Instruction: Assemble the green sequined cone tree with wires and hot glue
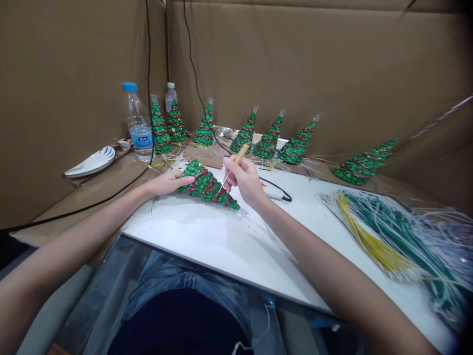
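A small green glittery Christmas tree (210,186) with red garland lies on its side on the white board (207,241). My left hand (168,182) grips its wide base. My right hand (244,180) pinches a wooden-handled tool (240,154) whose thin metal tip points down at the tree's middle. Thin wires trail out from under the tree's base by my left hand.
Several finished trees (269,140) stand in a row along the cardboard wall, another (364,165) leaning at the right. Bundles of green, yellow and white wires (388,236) lie on the right. A water bottle (138,123), a plate (92,161) and black cables (275,190) sit behind.
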